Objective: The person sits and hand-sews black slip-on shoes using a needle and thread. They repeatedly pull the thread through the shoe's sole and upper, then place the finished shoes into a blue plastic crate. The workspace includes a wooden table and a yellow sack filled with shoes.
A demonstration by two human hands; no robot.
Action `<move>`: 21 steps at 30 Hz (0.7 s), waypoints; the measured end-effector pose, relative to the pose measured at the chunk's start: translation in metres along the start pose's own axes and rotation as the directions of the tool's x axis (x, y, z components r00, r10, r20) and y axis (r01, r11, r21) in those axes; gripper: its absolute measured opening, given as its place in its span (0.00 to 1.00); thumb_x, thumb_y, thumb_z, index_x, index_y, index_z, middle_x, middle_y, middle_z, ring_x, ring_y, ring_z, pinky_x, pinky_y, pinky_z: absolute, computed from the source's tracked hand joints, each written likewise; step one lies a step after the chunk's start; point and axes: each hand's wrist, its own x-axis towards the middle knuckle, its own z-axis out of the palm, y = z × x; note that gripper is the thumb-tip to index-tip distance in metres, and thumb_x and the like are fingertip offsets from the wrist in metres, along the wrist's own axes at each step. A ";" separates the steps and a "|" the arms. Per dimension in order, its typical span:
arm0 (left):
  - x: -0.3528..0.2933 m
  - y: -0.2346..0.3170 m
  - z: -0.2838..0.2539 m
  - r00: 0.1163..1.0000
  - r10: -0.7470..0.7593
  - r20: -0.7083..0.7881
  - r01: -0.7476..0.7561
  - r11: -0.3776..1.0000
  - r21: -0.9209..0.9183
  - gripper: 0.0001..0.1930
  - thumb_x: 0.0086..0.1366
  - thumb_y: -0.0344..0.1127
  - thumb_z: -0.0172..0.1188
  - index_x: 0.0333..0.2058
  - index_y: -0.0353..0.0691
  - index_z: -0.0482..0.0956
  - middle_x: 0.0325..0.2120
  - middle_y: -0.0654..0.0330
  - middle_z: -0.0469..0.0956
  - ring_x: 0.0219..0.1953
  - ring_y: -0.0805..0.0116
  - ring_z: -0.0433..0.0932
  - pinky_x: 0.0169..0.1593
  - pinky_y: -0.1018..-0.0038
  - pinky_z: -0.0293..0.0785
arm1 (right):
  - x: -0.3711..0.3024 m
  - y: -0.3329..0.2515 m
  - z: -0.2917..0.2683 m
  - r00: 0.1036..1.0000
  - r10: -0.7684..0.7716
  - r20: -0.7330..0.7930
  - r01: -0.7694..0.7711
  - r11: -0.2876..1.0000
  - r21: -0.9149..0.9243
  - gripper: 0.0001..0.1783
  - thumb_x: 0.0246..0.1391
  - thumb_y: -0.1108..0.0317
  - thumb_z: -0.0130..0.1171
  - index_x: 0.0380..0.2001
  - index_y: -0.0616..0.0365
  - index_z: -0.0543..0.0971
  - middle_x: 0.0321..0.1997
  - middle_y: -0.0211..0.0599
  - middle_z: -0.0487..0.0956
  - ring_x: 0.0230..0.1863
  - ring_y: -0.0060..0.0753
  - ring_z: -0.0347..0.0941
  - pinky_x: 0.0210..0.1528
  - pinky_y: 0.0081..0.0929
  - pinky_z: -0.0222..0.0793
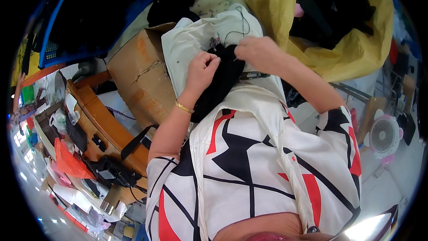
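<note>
A piece of black knitted-looking fabric lies bunched over the white apron on my lap. My left hand, a gold bracelet at its wrist, pinches the fabric's left upper edge between thumb and forefinger. Across from it, my right hand is closed, its fingertips against the fabric's right upper edge; whatever they pinch is too small to make out. A dark thread loops over the white cloth above my hands. Small beads or trim sit at the fabric's top. Below my right wrist lies a dark metal tool, perhaps thread snips.
An open cardboard box stands left of my lap. At upper right, a yellow sack holds black items. A wooden table or chair edge and a cluttered bench are at left. A white-and-pink fan is at right.
</note>
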 end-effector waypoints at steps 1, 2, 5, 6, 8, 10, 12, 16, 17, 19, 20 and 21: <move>0.000 -0.003 0.001 1.000 -0.017 0.005 0.018 1.000 -0.024 0.08 0.63 0.33 0.64 0.31 0.32 0.80 0.26 0.63 0.74 0.29 0.74 0.70 0.36 0.77 0.68 | 0.002 -0.002 0.010 0.997 -0.036 0.071 0.037 0.999 -0.009 0.09 0.46 0.72 0.59 0.34 0.53 0.78 0.33 0.32 0.75 0.40 0.40 0.75 0.36 0.35 0.73; -0.001 -0.006 0.001 0.999 -0.035 0.003 0.035 0.998 -0.048 0.08 0.64 0.33 0.64 0.31 0.32 0.80 0.26 0.64 0.75 0.29 0.75 0.71 0.37 0.77 0.68 | 0.004 -0.005 0.011 0.996 -0.032 0.082 0.032 0.999 -0.006 0.09 0.46 0.71 0.60 0.34 0.53 0.77 0.34 0.32 0.75 0.40 0.40 0.75 0.36 0.35 0.73; -0.002 -0.017 0.003 0.993 -0.117 0.003 0.116 0.984 -0.136 0.08 0.65 0.33 0.63 0.32 0.33 0.82 0.28 0.66 0.77 0.31 0.78 0.72 0.39 0.79 0.69 | 0.003 -0.016 0.004 0.999 0.042 0.030 -0.042 0.999 0.006 0.08 0.48 0.70 0.61 0.34 0.54 0.76 0.34 0.32 0.76 0.40 0.40 0.75 0.36 0.36 0.73; -0.002 -0.019 0.004 0.989 -0.148 0.004 0.147 0.975 -0.168 0.08 0.65 0.34 0.63 0.32 0.33 0.82 0.28 0.67 0.77 0.32 0.78 0.72 0.39 0.79 0.70 | 0.001 -0.016 0.000 0.994 0.102 -0.041 -0.102 0.995 0.017 0.08 0.49 0.69 0.61 0.34 0.54 0.76 0.35 0.33 0.76 0.40 0.39 0.75 0.36 0.36 0.73; -0.004 -0.022 0.005 0.986 -0.170 0.002 0.167 0.966 -0.200 0.08 0.65 0.34 0.63 0.33 0.33 0.82 0.29 0.67 0.78 0.33 0.79 0.73 0.40 0.80 0.70 | -0.012 -0.017 -0.010 0.963 0.244 -0.110 -0.240 0.969 0.055 0.09 0.53 0.64 0.63 0.35 0.54 0.76 0.35 0.33 0.76 0.43 0.40 0.75 0.39 0.37 0.73; -0.005 -0.024 0.005 0.981 -0.194 0.002 0.190 0.957 -0.221 0.08 0.65 0.33 0.63 0.34 0.33 0.83 0.29 0.67 0.79 0.33 0.80 0.74 0.40 0.81 0.70 | -0.026 -0.019 -0.009 0.942 0.322 0.096 -0.315 0.946 -0.078 0.12 0.51 0.62 0.64 0.35 0.54 0.76 0.35 0.34 0.76 0.44 0.41 0.74 0.40 0.38 0.73; -0.005 -0.025 0.005 0.976 -0.215 0.019 0.213 0.950 -0.226 0.07 0.65 0.33 0.63 0.35 0.34 0.83 0.30 0.67 0.80 0.33 0.80 0.74 0.40 0.81 0.71 | -0.040 -0.023 0.003 0.922 0.337 0.190 -0.313 0.938 -0.147 0.13 0.50 0.61 0.65 0.35 0.55 0.77 0.36 0.35 0.76 0.45 0.41 0.74 0.41 0.39 0.73; -0.003 -0.024 0.006 0.971 -0.235 0.044 0.238 0.931 -0.277 0.07 0.65 0.33 0.64 0.35 0.34 0.83 0.29 0.67 0.80 0.32 0.81 0.74 0.40 0.81 0.71 | -0.054 -0.026 0.040 0.963 0.236 0.132 -0.214 0.963 -0.162 0.11 0.53 0.62 0.63 0.35 0.56 0.77 0.38 0.36 0.77 0.47 0.41 0.74 0.41 0.38 0.74; -0.002 -0.024 0.006 0.971 -0.236 0.045 0.238 0.927 -0.290 0.07 0.65 0.33 0.64 0.35 0.34 0.83 0.29 0.67 0.80 0.32 0.81 0.74 0.40 0.81 0.71 | -0.053 -0.026 0.043 0.971 0.214 0.105 -0.194 0.965 -0.174 0.10 0.53 0.62 0.62 0.35 0.56 0.77 0.39 0.36 0.77 0.48 0.41 0.73 0.41 0.38 0.74; -0.003 -0.023 0.005 0.967 -0.247 0.054 0.251 0.913 -0.321 0.07 0.65 0.33 0.63 0.35 0.34 0.82 0.30 0.67 0.80 0.33 0.81 0.74 0.40 0.81 0.71 | -0.058 -0.023 0.041 0.960 0.208 0.187 -0.179 0.971 -0.157 0.10 0.56 0.63 0.60 0.36 0.56 0.76 0.38 0.38 0.77 0.46 0.43 0.74 0.41 0.38 0.73; -0.004 -0.022 0.005 0.965 -0.257 0.061 0.262 0.904 -0.338 0.07 0.65 0.33 0.63 0.35 0.34 0.82 0.30 0.67 0.80 0.33 0.81 0.74 0.40 0.82 0.71 | -0.059 -0.022 0.039 0.953 0.203 0.226 -0.173 0.974 -0.149 0.09 0.57 0.63 0.59 0.36 0.56 0.76 0.37 0.39 0.77 0.44 0.44 0.75 0.41 0.38 0.73; -0.004 -0.021 0.005 0.961 -0.269 0.067 0.275 0.892 -0.358 0.07 0.65 0.33 0.63 0.35 0.34 0.82 0.30 0.67 0.80 0.33 0.81 0.74 0.40 0.82 0.70 | -0.055 -0.026 0.026 0.909 0.280 0.307 -0.270 0.960 -0.076 0.10 0.58 0.62 0.58 0.36 0.57 0.75 0.36 0.39 0.77 0.43 0.46 0.75 0.41 0.39 0.73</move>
